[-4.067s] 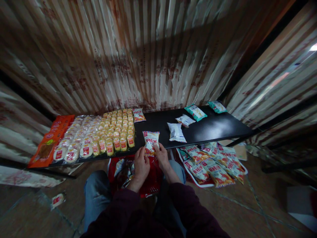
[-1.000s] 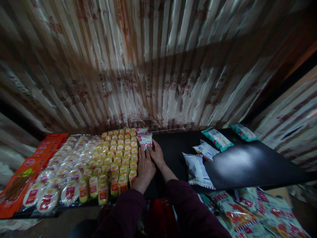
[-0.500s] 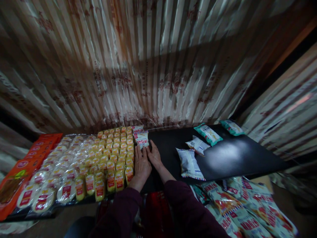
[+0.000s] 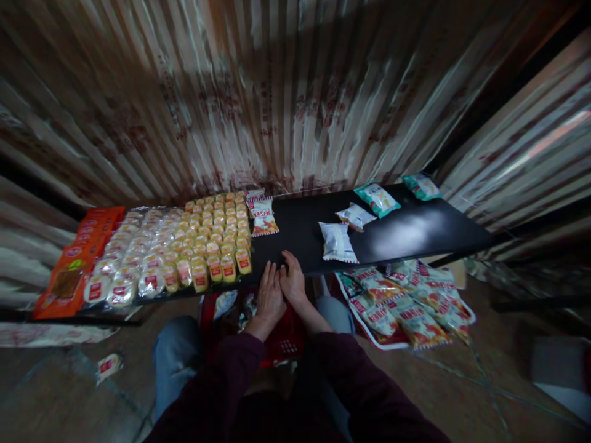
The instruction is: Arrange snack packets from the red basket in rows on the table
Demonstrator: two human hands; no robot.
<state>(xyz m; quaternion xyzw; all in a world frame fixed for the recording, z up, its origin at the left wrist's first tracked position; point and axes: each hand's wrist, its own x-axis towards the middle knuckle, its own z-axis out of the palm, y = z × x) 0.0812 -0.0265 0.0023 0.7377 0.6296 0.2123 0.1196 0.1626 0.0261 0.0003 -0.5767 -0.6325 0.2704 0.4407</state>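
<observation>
My left hand [image 4: 271, 299] is over the front edge of the black table [image 4: 298, 229], its fingers stretched out and holding nothing. Close beside it is my right hand [image 4: 294, 282], fingers also extended and without an object. Beyond them, a white and red snack bag [image 4: 263, 216] lies flat, overlapping another snack bag [image 4: 255, 194] behind it. Left of these bags stand tight rows of small yellow wrapped cakes [image 4: 215, 268]. Two bags lie to the right with their pale sides up: a larger silver-white bag [image 4: 337, 242] and a smaller bag [image 4: 355, 216].
Round white wrapped cakes [image 4: 122, 290] and orange packets [image 4: 76, 261] fill the left end. Two green bags [image 4: 377, 198] lie at the back right. Below are a red basket [image 4: 281, 351] between my knees and a white tray [image 4: 388, 346] heaped with snack bags. One packet [image 4: 109, 367] is on the floor.
Both hands have left the white and red snack bag and come back toward the table's front edge. The bag stays lying by the yellow cakes. My view has tilted down, showing more floor.
</observation>
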